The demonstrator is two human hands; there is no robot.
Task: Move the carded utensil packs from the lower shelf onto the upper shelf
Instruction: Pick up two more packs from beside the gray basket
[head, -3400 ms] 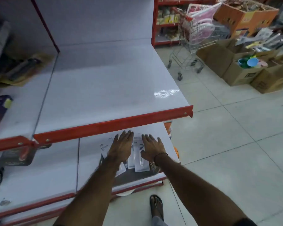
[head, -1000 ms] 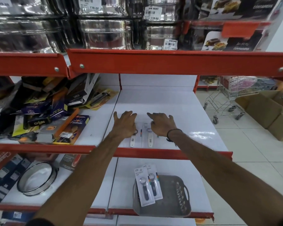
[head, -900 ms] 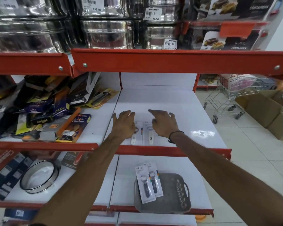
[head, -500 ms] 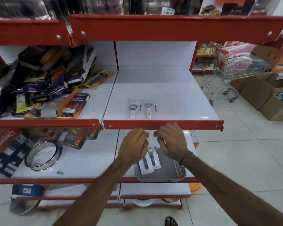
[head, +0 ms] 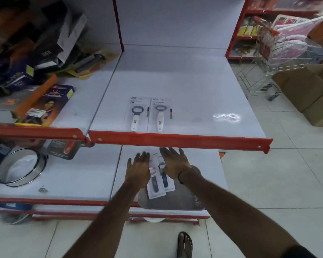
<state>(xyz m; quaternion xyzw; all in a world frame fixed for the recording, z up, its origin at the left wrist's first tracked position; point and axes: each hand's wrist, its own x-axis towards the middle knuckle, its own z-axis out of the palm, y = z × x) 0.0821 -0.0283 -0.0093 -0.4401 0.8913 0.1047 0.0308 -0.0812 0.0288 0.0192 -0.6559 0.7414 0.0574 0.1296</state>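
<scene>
2 packs side by side on upper shelf; 2 more on lower shelf.

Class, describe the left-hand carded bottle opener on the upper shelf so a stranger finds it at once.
Find the upper shelf with the red front edge. Two carded packs lie side by side near that edge. Take the left pack: its opener has a dark ring head, while the right pack has a paler one.

The upper shelf is smooth, glossy white board with a painted red metal lip. The carded packs look like matt paperboard under clear plastic. A shiny metal ring lies left.
</scene>
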